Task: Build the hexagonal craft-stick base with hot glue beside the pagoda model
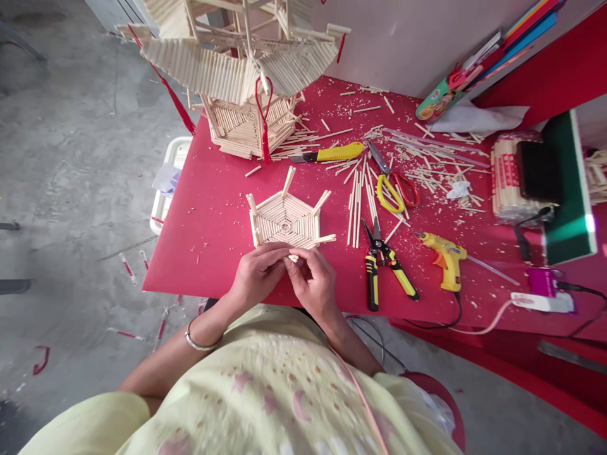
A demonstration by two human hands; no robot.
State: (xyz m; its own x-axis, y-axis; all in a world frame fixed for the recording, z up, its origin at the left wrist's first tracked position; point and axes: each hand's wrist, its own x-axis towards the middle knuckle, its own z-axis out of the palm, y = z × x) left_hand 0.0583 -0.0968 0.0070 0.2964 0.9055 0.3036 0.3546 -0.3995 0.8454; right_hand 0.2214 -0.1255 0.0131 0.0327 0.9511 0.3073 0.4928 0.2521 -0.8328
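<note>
My left hand (258, 276) and my right hand (313, 278) meet at the near side of a hexagonal stick frame (287, 221). Both are closed, with fingertips pinched around a small bundle of wooden sticks (293, 258), whose pale ends poke out between them. The frame lies flat, its floor laid in rings of sticks, and short posts stand at its visible corners. My fingers hide its near edge, so whether the bundle touches the frame I cannot tell.
A large stick pagoda (251, 120) with red tassels stands behind. To the right lie a yellow utility knife (339, 151), scissors (391, 189), cutting pliers (372, 278), a glue gun (446, 256) and loose sticks (358, 208). A phone (538, 170) rests on packed sticks (505, 180).
</note>
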